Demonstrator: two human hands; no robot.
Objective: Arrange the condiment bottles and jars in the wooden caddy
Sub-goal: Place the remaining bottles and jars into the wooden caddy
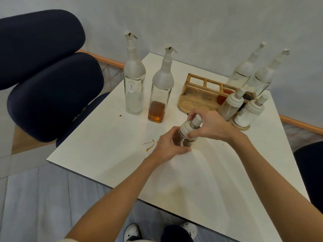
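Presently gripped by both hands: small brown-filled glass jar (184,139), leaning, left hand (168,145) around body, right hand (210,124) seemingly pinching white lid; wooden caddy (194,97) just beyond right hand.

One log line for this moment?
left hand: grips jar | right hand: on lid | caddy: two bottles, two jars in | two bottles outside

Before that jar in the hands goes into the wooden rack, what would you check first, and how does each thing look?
1. Left hand around the jar body: ok.
2. Right hand on the jar's lid: ok.
3. Lid fully tight: cannot tell.
4. Free round slot at the near left of the rack: ok.
5. Table clean: not ok, brown streaks beside the jar.
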